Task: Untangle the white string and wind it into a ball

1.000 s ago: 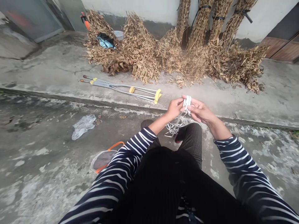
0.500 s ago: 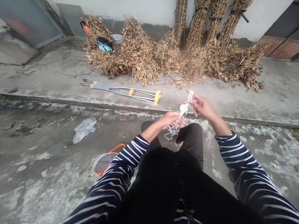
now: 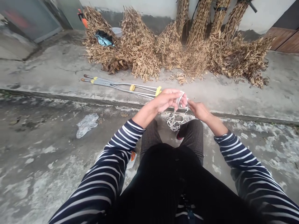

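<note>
Both hands are raised in front of my knees over a white string (image 3: 174, 122) whose loose tangle dangles between them. My left hand (image 3: 168, 99) is closed, fingers curled over the wound part of the string near its top. My right hand (image 3: 197, 109) sits just to the right and slightly lower, pinched on the same string. The two hands almost touch. My striped sleeves and dark trousers fill the lower part of the view.
A pair of metal crutches (image 3: 121, 86) with yellow pads lies on the raised concrete step ahead. Bundles of dry brown stalks (image 3: 177, 49) lean on the wall. A crumpled clear plastic bag (image 3: 87, 124) lies on the ground at left.
My left hand rose from below the string to cover its top, and my right hand dropped and drew in close. The orange-rimmed item by my left elbow is now mostly hidden by the sleeve.
</note>
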`<move>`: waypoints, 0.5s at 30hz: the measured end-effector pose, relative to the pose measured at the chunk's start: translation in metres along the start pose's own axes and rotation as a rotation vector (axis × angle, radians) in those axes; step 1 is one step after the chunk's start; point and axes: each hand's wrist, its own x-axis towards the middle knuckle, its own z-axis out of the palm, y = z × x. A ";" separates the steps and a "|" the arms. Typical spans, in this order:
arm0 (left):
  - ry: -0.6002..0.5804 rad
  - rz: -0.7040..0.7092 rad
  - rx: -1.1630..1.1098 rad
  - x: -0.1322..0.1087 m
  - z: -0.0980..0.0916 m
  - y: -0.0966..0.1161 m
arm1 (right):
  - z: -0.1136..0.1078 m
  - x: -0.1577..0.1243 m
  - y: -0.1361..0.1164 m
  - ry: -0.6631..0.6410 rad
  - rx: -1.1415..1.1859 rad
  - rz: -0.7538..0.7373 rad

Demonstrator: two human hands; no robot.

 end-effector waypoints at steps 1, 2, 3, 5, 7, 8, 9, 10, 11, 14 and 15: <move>0.043 0.018 -0.008 0.005 0.000 0.006 | 0.000 -0.003 -0.001 -0.028 0.047 -0.005; 0.084 0.035 -0.021 0.010 -0.002 0.011 | 0.000 -0.007 -0.003 -0.066 0.110 -0.006; 0.118 0.048 -0.034 0.016 -0.004 0.015 | -0.001 -0.011 -0.005 -0.114 0.186 -0.006; 0.159 0.059 -0.057 0.026 -0.010 0.020 | -0.002 -0.019 -0.011 -0.216 0.342 -0.001; 0.184 0.058 -0.070 0.036 -0.018 0.020 | -0.003 -0.027 -0.017 -0.291 0.491 0.007; 0.196 0.052 -0.073 0.042 -0.022 0.018 | -0.003 -0.031 -0.021 -0.319 0.571 0.014; 0.209 0.042 -0.075 0.047 -0.027 0.015 | -0.002 -0.033 -0.024 -0.339 0.659 0.024; 0.224 0.029 -0.078 0.052 -0.032 0.011 | -0.001 -0.036 -0.027 -0.356 0.753 0.030; 0.238 0.014 -0.083 0.058 -0.036 0.005 | -0.001 -0.037 -0.029 -0.369 0.848 0.030; 0.252 -0.064 -0.094 0.072 -0.051 -0.017 | -0.003 -0.037 -0.033 -0.389 1.061 -0.002; 0.247 -0.109 -0.087 0.074 -0.056 -0.026 | -0.005 -0.036 -0.032 -0.383 1.103 -0.018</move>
